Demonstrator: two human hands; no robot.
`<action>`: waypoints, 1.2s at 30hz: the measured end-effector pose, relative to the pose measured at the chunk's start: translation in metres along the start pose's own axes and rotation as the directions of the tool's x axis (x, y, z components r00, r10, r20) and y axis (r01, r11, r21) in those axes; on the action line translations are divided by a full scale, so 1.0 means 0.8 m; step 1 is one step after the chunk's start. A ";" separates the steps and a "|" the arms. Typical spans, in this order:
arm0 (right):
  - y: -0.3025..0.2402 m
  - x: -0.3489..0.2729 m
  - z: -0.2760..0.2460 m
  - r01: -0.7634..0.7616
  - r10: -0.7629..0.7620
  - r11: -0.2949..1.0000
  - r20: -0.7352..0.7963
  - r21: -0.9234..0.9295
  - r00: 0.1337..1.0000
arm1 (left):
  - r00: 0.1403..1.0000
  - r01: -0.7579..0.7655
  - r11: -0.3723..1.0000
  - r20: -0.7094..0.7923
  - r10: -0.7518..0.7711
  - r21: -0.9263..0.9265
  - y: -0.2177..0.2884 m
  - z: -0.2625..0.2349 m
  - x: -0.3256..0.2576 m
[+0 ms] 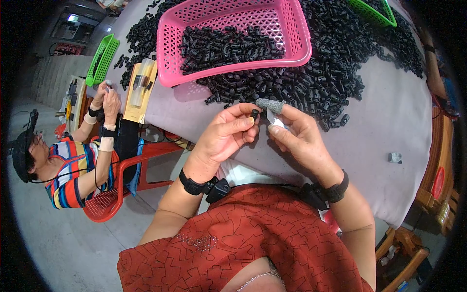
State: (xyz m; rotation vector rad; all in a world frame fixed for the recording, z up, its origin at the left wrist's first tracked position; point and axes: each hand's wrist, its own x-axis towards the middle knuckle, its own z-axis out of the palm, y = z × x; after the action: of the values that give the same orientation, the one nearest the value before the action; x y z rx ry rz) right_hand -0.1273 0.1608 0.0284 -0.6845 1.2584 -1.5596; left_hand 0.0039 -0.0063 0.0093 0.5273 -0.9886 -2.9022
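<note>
Black part (pixel 255 114) pinched above pink basket (pixel 168 58) of parts.

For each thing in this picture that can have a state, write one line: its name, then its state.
left hand: pinching a small black part
right hand: holding a small blade, grey cot on forefinger
pink basket: partly filled with black parts
loose black parts: heaped on the table
green basket: tilted at table edge

Pink perforated basket (pixel 292 34), green baskets (pixel 103 58) at the table's left edge and far right corner, black plastic pieces (pixel 311 82), grey-lilac tablecloth (pixel 389 117), rust-red line-patterned shirt (pixel 253 238), co-worker's striped shirt (pixel 73 170), red chair (pixel 112 199)
</note>
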 end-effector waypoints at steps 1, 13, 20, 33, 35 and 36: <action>0.002 0.000 -0.001 0.000 0.000 1.000 -0.001 0.000 1.000 | 1.000 0.000 1.000 0.000 0.000 0.000 0.000 0.002 0.000; 0.013 0.001 0.001 0.160 -0.158 0.987 0.083 -0.012 0.984 | 1.000 0.024 1.000 -0.016 -0.023 0.015 -0.004 0.009 0.001; 0.010 0.000 0.001 0.180 -0.167 0.978 0.114 -0.107 0.979 | 0.999 0.021 0.999 0.027 -0.023 0.046 -0.010 0.001 -0.001; 0.011 -0.001 0.004 0.110 -0.109 0.994 0.151 -0.002 0.983 | 0.999 0.008 0.997 0.039 -0.005 -0.076 -0.019 -0.009 0.004; 0.007 -0.001 0.001 0.081 -0.079 0.997 0.167 -0.007 0.983 | 0.999 0.014 0.996 0.053 -0.010 -0.087 -0.018 -0.010 0.005; 0.005 -0.001 0.000 0.052 -0.049 0.999 0.182 -0.011 0.982 | 0.998 0.021 0.995 0.068 -0.014 -0.098 -0.017 -0.011 0.004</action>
State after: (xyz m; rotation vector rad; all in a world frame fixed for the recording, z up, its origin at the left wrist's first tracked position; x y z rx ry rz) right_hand -0.1251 0.1616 0.0246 -0.8555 1.1261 -1.4929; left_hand 0.0043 -0.0007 -0.0064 0.4379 -0.8459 -2.9837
